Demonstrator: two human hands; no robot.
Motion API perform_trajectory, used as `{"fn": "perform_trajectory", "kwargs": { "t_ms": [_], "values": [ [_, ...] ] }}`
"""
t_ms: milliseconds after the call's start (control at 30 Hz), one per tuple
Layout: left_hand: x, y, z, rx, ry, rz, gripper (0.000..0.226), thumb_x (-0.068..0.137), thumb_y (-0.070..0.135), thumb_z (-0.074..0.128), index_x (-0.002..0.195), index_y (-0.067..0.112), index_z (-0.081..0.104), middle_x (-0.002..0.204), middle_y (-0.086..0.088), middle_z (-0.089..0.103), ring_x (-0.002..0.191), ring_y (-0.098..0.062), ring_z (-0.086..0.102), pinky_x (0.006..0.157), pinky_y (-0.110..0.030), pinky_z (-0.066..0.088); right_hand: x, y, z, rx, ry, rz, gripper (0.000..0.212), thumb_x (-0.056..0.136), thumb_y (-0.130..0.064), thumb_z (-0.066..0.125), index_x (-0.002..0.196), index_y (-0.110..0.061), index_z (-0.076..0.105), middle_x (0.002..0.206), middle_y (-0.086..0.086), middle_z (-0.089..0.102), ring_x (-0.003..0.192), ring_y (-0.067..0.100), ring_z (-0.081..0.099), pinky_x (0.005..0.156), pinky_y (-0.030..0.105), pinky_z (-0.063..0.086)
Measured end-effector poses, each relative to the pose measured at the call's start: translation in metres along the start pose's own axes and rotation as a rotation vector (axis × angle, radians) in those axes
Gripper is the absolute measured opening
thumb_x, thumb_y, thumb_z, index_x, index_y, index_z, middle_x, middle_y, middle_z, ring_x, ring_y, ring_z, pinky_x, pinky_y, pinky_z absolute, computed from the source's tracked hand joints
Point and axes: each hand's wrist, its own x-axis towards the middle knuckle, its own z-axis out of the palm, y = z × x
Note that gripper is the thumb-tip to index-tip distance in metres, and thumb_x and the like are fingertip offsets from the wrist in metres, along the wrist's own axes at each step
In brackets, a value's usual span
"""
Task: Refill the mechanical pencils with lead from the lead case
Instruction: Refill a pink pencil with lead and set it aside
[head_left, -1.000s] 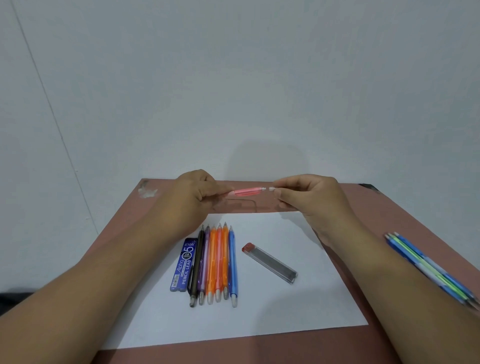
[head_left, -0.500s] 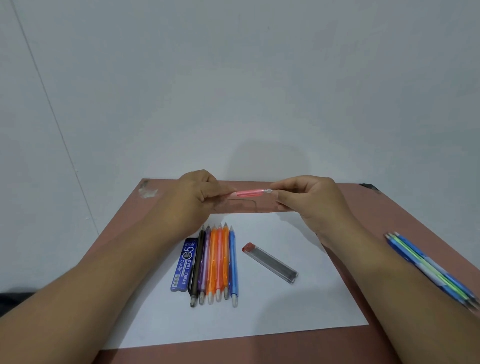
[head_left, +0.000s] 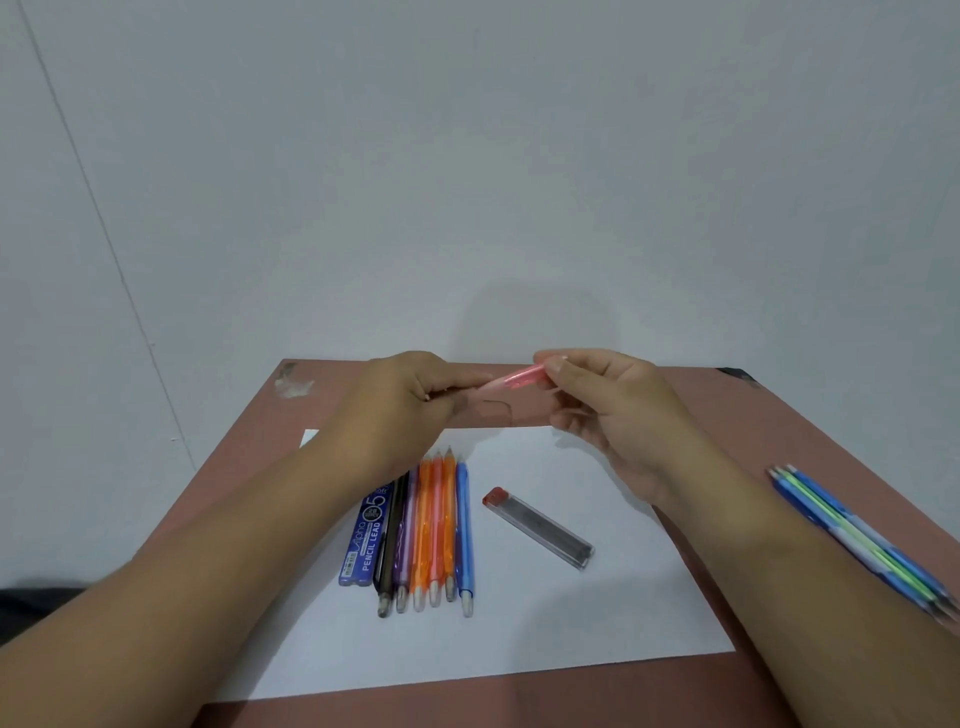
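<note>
A pink mechanical pencil (head_left: 514, 380) is held in the air above the far part of the table, tilted up to the right. My left hand (head_left: 410, 400) pinches its left end, and my right hand (head_left: 608, 395) grips its right end with thumb and fingers. On the white paper (head_left: 597, 613) lies a clear lead case (head_left: 540, 527) with a red cap. Left of it lies a row of several pencils (head_left: 431, 525), black, purple, orange and blue. A blue pencil-lead packet (head_left: 366, 535) lies beside that row.
The reddish-brown table (head_left: 779, 447) stands against a pale wall. Several blue and green pencils (head_left: 857, 535) lie at its right edge, under my right forearm's side. A scuffed patch (head_left: 293, 384) marks the far left corner.
My right hand has closed over the pencil's right end, hiding the white tip piece. The pencil has tilted up to the right. My left hand has shifted slightly.
</note>
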Motion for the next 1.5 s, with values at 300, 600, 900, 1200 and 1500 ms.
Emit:
{"fn": "perform_trajectory", "kwargs": {
  "t_ms": [300, 600, 900, 1200, 1500],
  "values": [
    [-0.010, 0.043, 0.003, -0.685, -0.196, -0.303, 0.028, 0.099, 0.032, 0.059, 0.097, 0.013, 0.079, 0.091, -0.011, 0.075, 0.071, -0.020, 0.060, 0.065, -0.030, 0.054, -0.001, -0.013, 0.009, 0.691, 0.010, 0.129, 0.023, 0.105, -0.031, 0.051, 0.093, -0.013, 0.059, 0.079, 0.010, 0.068, 0.076, 0.025, 0.071, 0.075, 0.036, 0.060],
    [-0.013, 0.057, 0.005, -1.040, -0.505, -0.436, 0.082, 0.094, 0.066, 0.032, 0.109, -0.003, 0.073, 0.087, -0.017, 0.068, 0.061, -0.019, 0.054, 0.053, -0.029, 0.042, -0.006, -0.033, -0.012, 1.047, -0.124, 0.058, 0.040, 0.096, -0.043, 0.042, 0.066, -0.018, 0.042, 0.062, -0.004, 0.026, 0.047, 0.014, 0.025, 0.050, 0.026, 0.022],
    [-0.014, 0.056, 0.013, -1.086, -0.484, -0.409, 0.075, 0.091, 0.064, 0.036, 0.101, 0.004, 0.079, 0.076, -0.014, 0.066, 0.053, -0.017, 0.051, 0.049, -0.027, 0.037, -0.009, -0.035, -0.020, 1.140, -0.043, -0.017, 0.036, 0.092, -0.034, 0.036, 0.060, -0.018, 0.033, 0.057, -0.004, 0.022, 0.043, 0.015, 0.018, 0.047, 0.025, 0.020],
    [-0.015, 0.054, 0.015, -1.088, -0.490, -0.366, 0.072, 0.093, 0.062, 0.036, 0.105, 0.005, 0.078, 0.077, -0.014, 0.065, 0.057, -0.019, 0.049, 0.050, -0.027, 0.037, -0.010, -0.035, -0.023, 1.214, -0.060, -0.001, 0.039, 0.094, -0.037, 0.038, 0.061, -0.017, 0.035, 0.056, -0.004, 0.025, 0.043, 0.014, 0.021, 0.046, 0.024, 0.023],
    [-0.015, 0.051, 0.016, -1.083, -0.490, -0.354, 0.072, 0.093, 0.062, 0.038, 0.108, 0.005, 0.077, 0.078, -0.015, 0.064, 0.055, -0.019, 0.049, 0.049, -0.028, 0.035, -0.009, -0.033, -0.022, 1.216, -0.027, -0.016, 0.035, 0.094, -0.032, 0.033, 0.061, -0.017, 0.035, 0.057, -0.004, 0.026, 0.044, 0.015, 0.022, 0.047, 0.025, 0.023]
  ]
}}
